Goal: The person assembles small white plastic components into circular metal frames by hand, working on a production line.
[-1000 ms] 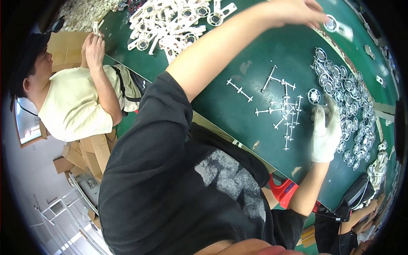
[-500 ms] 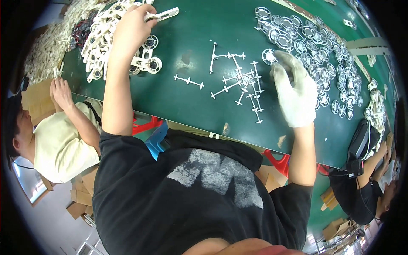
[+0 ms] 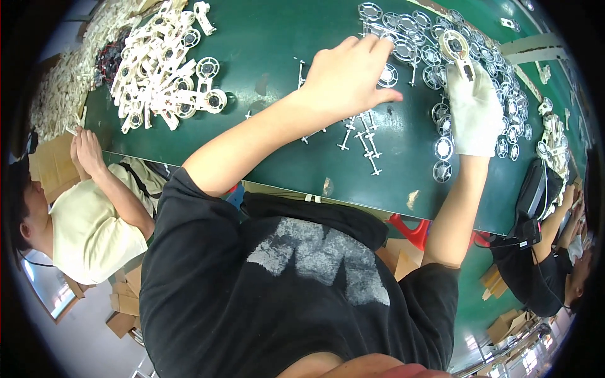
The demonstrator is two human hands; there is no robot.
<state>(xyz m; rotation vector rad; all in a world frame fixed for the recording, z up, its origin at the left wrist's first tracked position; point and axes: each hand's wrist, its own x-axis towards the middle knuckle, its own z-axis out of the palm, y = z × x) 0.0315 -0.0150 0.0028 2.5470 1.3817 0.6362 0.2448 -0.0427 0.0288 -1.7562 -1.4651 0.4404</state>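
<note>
Holding a white arm piece (image 3: pixel 454 45) above silver wheels (image 3: pixel 408 24) is the gloved right hand (image 3: pixel 472 107); the bare left hand (image 3: pixel 348 75), thumb spread, seems at a picking step, its hold I can't tell. Next calls for a light pinch.

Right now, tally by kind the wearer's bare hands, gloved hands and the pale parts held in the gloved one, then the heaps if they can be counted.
Bare left hand: 1
Gloved right hand: 1
Pale part in the glove: 1
Total: 3
Heaped silver rings and white parts overlap too much to count.
</note>
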